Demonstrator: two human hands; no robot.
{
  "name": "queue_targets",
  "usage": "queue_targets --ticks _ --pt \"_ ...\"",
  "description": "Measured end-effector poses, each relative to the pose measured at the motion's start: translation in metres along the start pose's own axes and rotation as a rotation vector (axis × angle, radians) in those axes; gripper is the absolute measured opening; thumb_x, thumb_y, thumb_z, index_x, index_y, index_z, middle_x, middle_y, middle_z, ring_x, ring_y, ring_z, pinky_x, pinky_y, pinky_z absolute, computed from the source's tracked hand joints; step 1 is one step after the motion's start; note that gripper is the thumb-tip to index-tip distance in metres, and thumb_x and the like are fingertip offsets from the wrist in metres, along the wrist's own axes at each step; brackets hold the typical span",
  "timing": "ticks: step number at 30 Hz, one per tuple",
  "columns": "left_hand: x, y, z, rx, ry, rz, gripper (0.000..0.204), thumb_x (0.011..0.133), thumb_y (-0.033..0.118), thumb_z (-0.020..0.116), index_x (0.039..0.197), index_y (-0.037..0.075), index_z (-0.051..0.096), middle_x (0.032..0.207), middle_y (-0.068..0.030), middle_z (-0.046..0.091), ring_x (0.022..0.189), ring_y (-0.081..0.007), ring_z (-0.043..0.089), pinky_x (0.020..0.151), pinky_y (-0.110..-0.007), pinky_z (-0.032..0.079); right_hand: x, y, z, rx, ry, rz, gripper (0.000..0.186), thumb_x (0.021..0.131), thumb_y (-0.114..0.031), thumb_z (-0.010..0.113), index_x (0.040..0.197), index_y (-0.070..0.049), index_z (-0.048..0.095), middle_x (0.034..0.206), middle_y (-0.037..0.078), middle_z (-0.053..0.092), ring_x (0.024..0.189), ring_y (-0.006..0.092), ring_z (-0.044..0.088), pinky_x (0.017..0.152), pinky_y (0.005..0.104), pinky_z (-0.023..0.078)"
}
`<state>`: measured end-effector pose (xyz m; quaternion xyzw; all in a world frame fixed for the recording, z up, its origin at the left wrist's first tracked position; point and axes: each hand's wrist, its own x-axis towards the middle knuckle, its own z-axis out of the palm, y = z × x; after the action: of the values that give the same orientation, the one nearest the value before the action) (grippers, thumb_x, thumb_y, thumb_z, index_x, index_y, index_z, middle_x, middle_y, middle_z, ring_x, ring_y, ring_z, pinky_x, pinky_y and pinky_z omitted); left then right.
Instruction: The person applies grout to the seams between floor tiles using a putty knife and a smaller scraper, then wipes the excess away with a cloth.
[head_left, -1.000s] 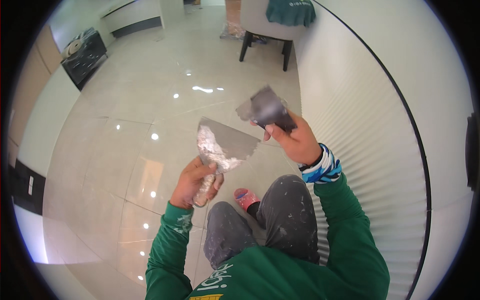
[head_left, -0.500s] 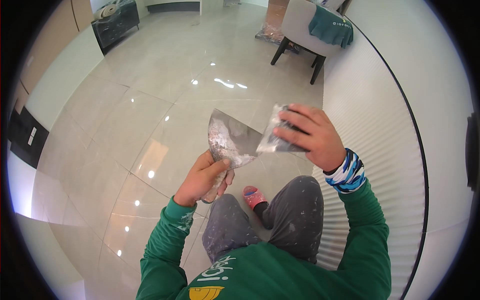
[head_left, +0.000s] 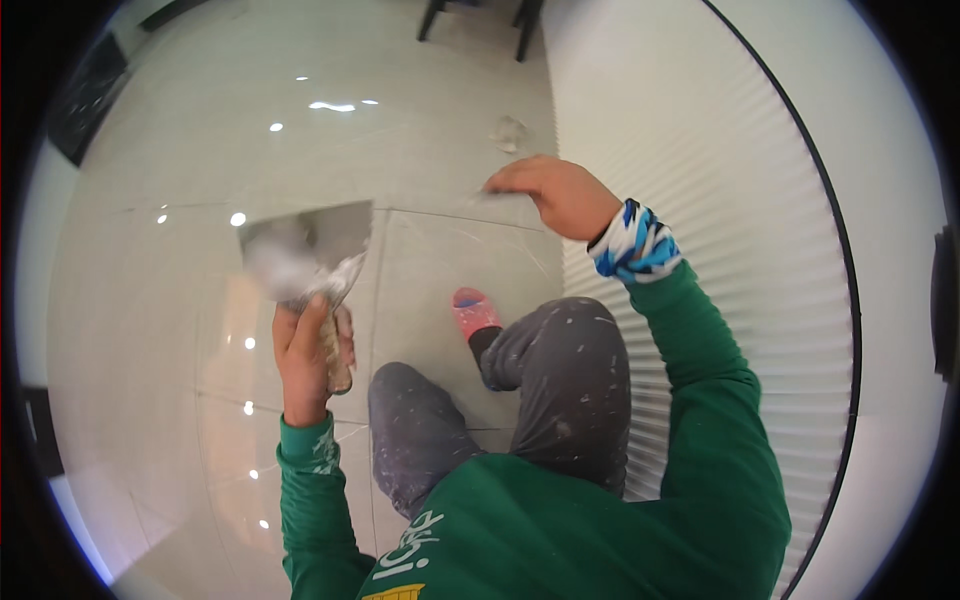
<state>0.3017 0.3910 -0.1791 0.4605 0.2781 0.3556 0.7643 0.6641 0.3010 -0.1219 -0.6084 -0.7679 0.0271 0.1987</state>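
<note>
My left hand (head_left: 305,350) is closed round the handle of a wide putty knife (head_left: 345,225), its steel blade pointing away from me. White paste (head_left: 345,275) lies on the blade near the handle, and a pale blurred patch covers the blade's left side. My right hand (head_left: 570,195) is out to the right, above the floor, apart from the knife. Its fingers are bent over a thin flat thing (head_left: 497,193), seen edge-on as a dark line, which looks like a scraper plate. The thumb of that hand is hidden.
A crumpled pale lump (head_left: 508,134) lies on the glossy tiled floor (head_left: 430,130) beyond my right hand. A ribbed white wall panel (head_left: 690,200) runs along my right. Dark chair legs (head_left: 525,30) stand at the far edge. My foot in a pink slipper (head_left: 472,308) is below.
My left hand has carried the putty knife left and turned its blade. My right hand has moved left and farther away, turning its flat thing edge-on. The view has tilted down.
</note>
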Motion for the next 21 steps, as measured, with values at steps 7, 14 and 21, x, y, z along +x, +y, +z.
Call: queue_targets --ticks 7,14,21 --pt "0.050 -0.242 -0.054 0.265 0.105 -0.283 0.021 0.105 0.021 0.050 0.111 0.000 0.050 0.073 -0.0097 0.060 0.048 -0.0155 0.055 0.042 -0.028 0.045 -0.143 0.295 0.191 0.600 0.008 1.146 0.025 0.086 -0.008 0.060 0.104 0.009 0.067 0.082 0.017 0.070 0.051 0.0237 0.065 0.052 0.0358 0.054" --pt "0.100 -0.365 -0.081 0.242 0.199 -0.521 0.021 0.105 0.020 0.049 0.112 0.000 0.050 0.075 -0.0094 0.061 0.049 -0.0159 0.056 0.043 -0.029 0.046 -0.195 0.437 0.352 0.108 -0.019 1.652 0.034 0.087 -0.018 0.057 0.110 0.002 0.072 0.113 0.031 0.069 0.113 0.0458 0.063 0.099 0.0490 0.051" --pt "0.139 -0.391 -0.073 0.262 0.251 -0.598 0.022 0.105 0.019 0.049 0.114 -0.001 0.052 0.075 -0.0096 0.061 0.049 -0.0161 0.056 0.043 -0.029 0.045 -0.178 0.485 0.394 -0.042 -0.036 1.668 0.035 0.085 -0.017 0.059 0.112 0.003 0.070 0.115 0.029 0.068 0.111 0.0460 0.064 0.100 0.0495 0.051"
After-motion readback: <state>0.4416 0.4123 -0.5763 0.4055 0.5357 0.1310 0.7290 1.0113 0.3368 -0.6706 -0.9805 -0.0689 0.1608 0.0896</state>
